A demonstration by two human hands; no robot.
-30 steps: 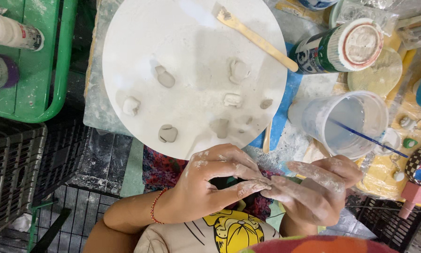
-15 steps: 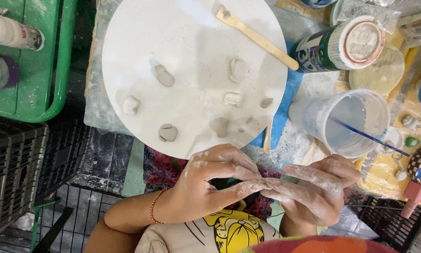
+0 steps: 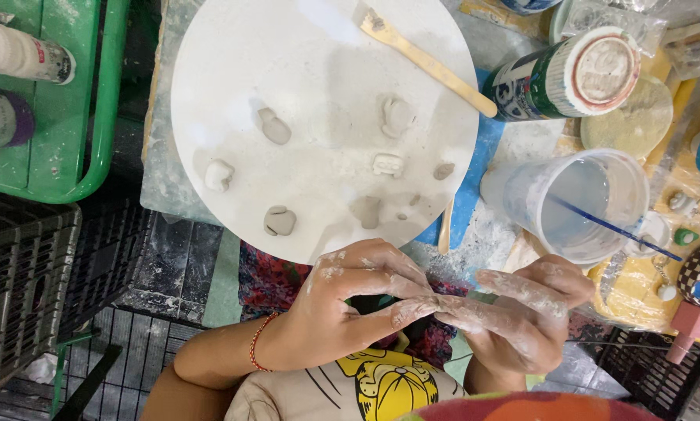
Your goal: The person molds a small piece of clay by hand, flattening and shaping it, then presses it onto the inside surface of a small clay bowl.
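My left hand point(image 3: 350, 300) and my right hand point(image 3: 521, 320) meet fingertip to fingertip just below the round white board point(image 3: 319, 70). Both are smeared with pale clay. The fingers pinch together at a small bit of clay point(image 3: 437, 304), mostly hidden between them. On the board lie several small grey clay lumps, such as one near the front edge point(image 3: 279, 221) and one at the middle point(image 3: 273, 126). A wooden modelling stick point(image 3: 428, 64) rests across the board's upper right rim.
A clear plastic cup of cloudy water point(image 3: 576, 204) with a thin blue brush stands right of the board. A can with a white lid point(image 3: 568, 72) lies above it. A green tray point(image 3: 54, 101) holds bottles at left. Dark crates point(image 3: 22, 281) sit lower left.
Both hands stay joined below the board. The fingers have shifted slightly as they work the small piece between them.
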